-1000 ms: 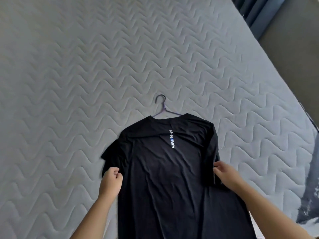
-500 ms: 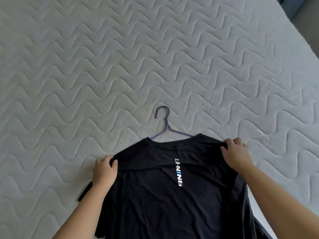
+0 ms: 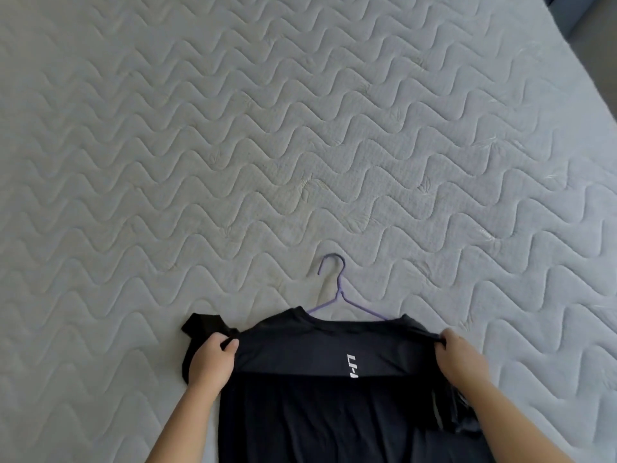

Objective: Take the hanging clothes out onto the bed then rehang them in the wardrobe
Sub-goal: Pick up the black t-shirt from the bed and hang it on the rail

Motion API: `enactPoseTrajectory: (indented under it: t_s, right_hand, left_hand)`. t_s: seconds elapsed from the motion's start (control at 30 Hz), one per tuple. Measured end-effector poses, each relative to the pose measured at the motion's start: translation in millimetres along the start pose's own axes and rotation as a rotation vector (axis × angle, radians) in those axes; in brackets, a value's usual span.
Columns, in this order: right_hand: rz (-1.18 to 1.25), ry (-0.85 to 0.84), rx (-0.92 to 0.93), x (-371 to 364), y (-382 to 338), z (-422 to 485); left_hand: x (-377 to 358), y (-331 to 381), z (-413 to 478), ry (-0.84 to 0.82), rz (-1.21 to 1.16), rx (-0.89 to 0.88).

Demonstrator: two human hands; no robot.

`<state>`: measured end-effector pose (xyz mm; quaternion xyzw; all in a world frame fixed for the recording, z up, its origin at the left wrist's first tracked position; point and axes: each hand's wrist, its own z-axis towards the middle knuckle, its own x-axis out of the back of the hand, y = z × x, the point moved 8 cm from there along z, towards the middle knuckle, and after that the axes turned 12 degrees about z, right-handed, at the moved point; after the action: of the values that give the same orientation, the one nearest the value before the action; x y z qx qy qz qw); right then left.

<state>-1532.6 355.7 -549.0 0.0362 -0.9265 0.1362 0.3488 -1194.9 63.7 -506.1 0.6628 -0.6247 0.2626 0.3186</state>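
As hands (image 3: 211,362) (image 3: 462,359) grip, shirt (image 3: 317,349) overlies hanger (image 3: 338,289)

Bed (image 3: 300,128) fills nearly the whole frame: pale grey quilted top, wavy stitch lines, soft even light. Upper right corner: bed edge, then dark blue strip (image 3: 562,6) and dull grey surface (image 3: 597,31), floor or wall unclear.

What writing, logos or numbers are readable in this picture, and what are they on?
"LI-": white letters printed on the black T-shirt, lying sideways to the camera; the rest of the word is cut off at a fold in the cloth.
No writing shows on the purple hanger or the bed.
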Motion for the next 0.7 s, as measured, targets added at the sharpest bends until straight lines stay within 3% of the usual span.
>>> enactPoseTrajectory:
  t_s: [0.13,0.37,0.53,0.7]
  right_hand:
    - [0.055,-0.118,-0.102,-29.1,61.4,-72.0]
    - [0.055,-0.234,-0.008,-27.3,118.0,-169.9]
    - [0.023,-0.214,0.116,5.2,115.3,-207.9]
    - [0.041,-0.11,0.224,41.9,99.9,-229.2]
  left_hand:
    - [-14.3,-38.9,-74.7,-0.037,0.069,0.056]
    - [-37.6,-108.2,-208.6,-0.061,0.083,0.131]
    - [-49.5,-143.7,-278.2,-0.081,-0.028,0.205]
    - [-33.3,-149.0,-318.1,0.046,-0.153,0.162]
